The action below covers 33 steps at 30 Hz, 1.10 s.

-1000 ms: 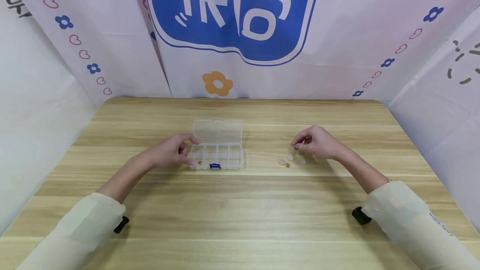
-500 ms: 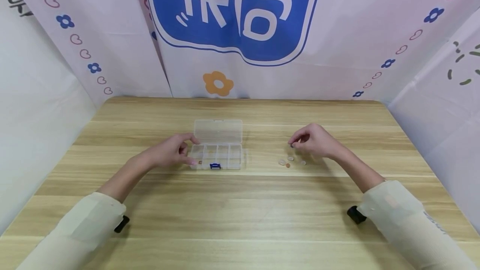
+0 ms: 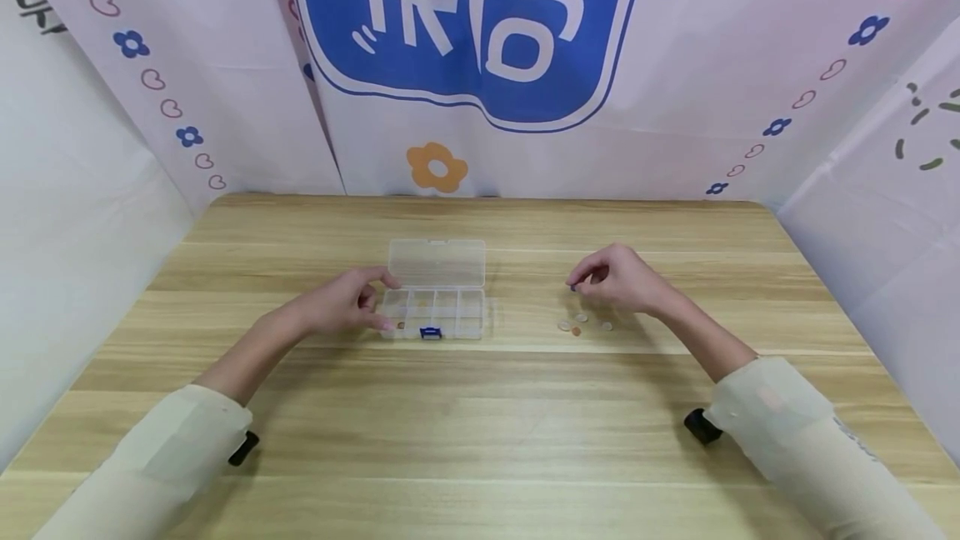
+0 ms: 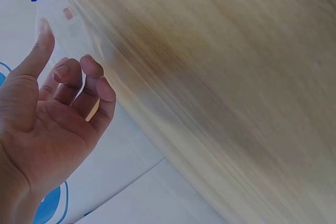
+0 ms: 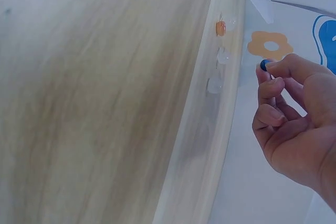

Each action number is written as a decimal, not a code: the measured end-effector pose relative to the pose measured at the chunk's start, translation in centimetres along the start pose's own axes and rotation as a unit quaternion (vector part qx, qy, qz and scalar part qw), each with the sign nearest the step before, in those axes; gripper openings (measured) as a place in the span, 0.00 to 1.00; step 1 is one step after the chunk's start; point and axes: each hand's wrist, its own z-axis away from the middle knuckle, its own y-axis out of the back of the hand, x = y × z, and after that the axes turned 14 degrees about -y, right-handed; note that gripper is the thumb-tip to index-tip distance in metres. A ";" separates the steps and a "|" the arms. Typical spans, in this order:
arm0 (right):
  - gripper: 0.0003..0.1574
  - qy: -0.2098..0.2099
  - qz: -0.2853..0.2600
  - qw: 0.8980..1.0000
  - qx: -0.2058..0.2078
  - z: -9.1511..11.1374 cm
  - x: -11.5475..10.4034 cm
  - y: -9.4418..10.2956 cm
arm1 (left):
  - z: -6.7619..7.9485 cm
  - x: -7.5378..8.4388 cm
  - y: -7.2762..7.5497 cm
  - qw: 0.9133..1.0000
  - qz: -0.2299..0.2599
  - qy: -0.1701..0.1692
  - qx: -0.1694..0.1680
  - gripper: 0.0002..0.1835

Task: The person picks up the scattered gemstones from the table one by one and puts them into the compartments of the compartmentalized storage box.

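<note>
A clear plastic compartment box (image 3: 471, 312) lies on the table with its lid (image 3: 437, 263) folded back and a blue latch (image 3: 431, 332) at the front. My left hand (image 3: 337, 304) holds the box's left end between thumb and index finger. One small orange-brown piece (image 3: 401, 325) shows in the leftmost compartment. To the right, my right hand (image 3: 622, 282) pinches a small round blue piece (image 5: 263, 65) between thumb and fingertip, above the table. Close by lie an orange piece (image 5: 221, 28) and several clear ones, including a clear piece (image 5: 214, 85).
The wood-grain table (image 3: 480, 440) reaches back to a white printed curtain (image 3: 675, 107). Fabric also hangs at both sides. Black wrist-camera mounts (image 3: 702, 427) stick out below the sleeves.
My right hand has moved left and slightly away from me with the blue piece, past the loose pieces. The left hand and the box have stayed put.
</note>
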 end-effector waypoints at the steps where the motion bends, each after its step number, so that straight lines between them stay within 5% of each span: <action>1: 0.09 0.002 -0.001 1.000 -0.001 -0.1 0.0 -0.1 | 0.0 0.0 0.0 1.000 0.000 0.001 0.000 0.31; 33: 0.06 0.054 -0.061 0.996 -0.027 -2.4 -3.8 -3.3 | 0.0 0.1 0.0 1.000 -0.003 0.011 -0.002 0.31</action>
